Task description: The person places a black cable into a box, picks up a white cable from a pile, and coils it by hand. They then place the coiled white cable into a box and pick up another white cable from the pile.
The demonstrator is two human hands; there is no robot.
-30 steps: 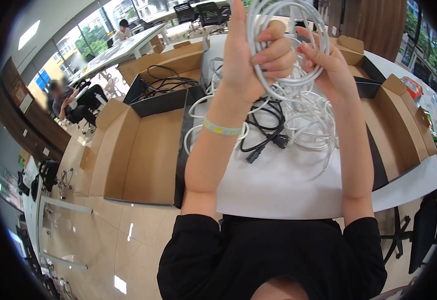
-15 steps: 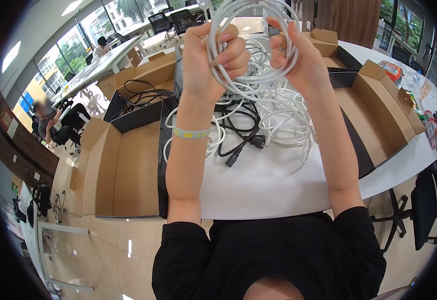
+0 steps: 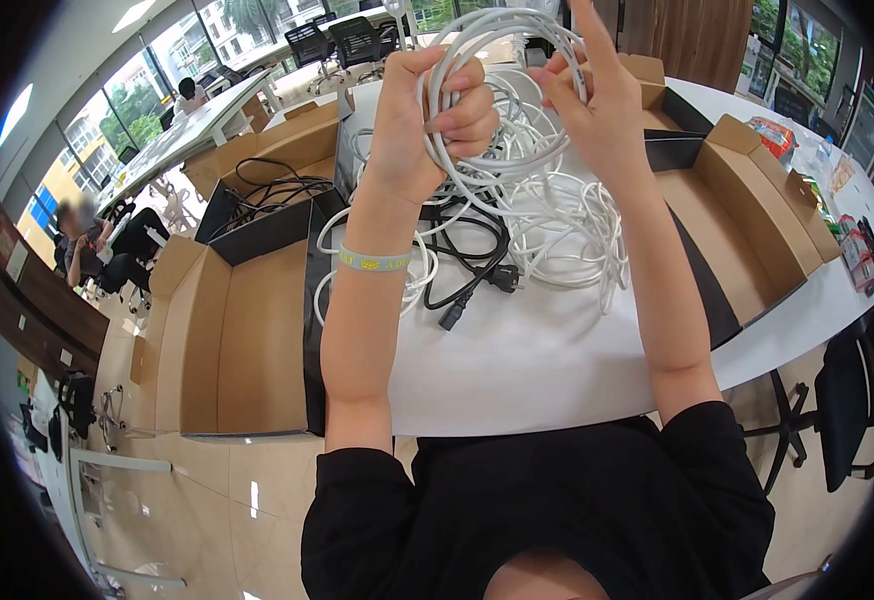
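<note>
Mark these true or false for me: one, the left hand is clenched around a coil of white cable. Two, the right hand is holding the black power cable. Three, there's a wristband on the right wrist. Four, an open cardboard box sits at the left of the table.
1. True: the left hand grips the coil of white cable.
2. False: the black power cable lies on the white table; the right hand touches the white coil.
3. False: the wristband is on the left wrist.
4. True: the open cardboard box stands there.
</note>
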